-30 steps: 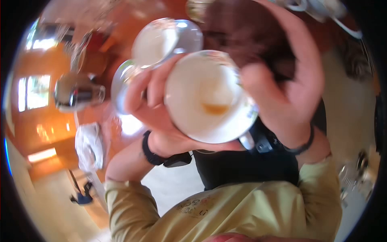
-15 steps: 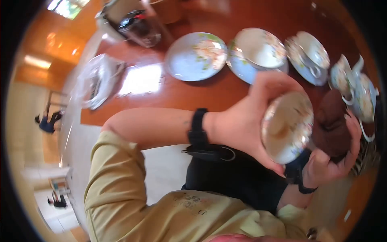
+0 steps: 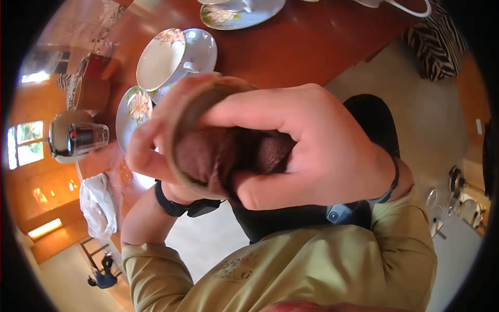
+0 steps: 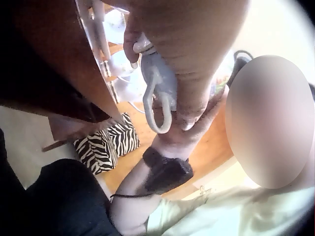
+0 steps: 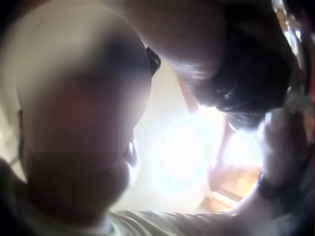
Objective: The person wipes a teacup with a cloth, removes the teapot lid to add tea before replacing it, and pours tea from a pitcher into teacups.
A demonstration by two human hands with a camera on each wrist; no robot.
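A white cup (image 3: 189,112) with a thin rim is tilted with its mouth toward the right hand. My left hand (image 3: 150,145) grips it around the outside. My right hand (image 3: 327,156) pinches a crumpled brown cloth (image 3: 200,156) and presses it inside the cup, with fingers reaching past the rim. The cloth hides most of the inside. In the left wrist view, the cup's looped handle (image 4: 167,118) hangs below its pale outer wall, close to the fingers.
On the wooden table (image 3: 301,52) stand a second floral cup (image 3: 161,60) on its saucer (image 3: 202,49), a floral plate (image 3: 138,112) and another saucer (image 3: 249,15). A plastic bag (image 3: 99,205) lies at the left edge, near a clear glass (image 3: 91,138). A zebra-striped seat (image 3: 436,41) is far right.
The cloth was beside the cup half a second ago and is now inside it. Earlier the cup's mouth faced up with a brown stain showing. Both hands have come together toward the left.
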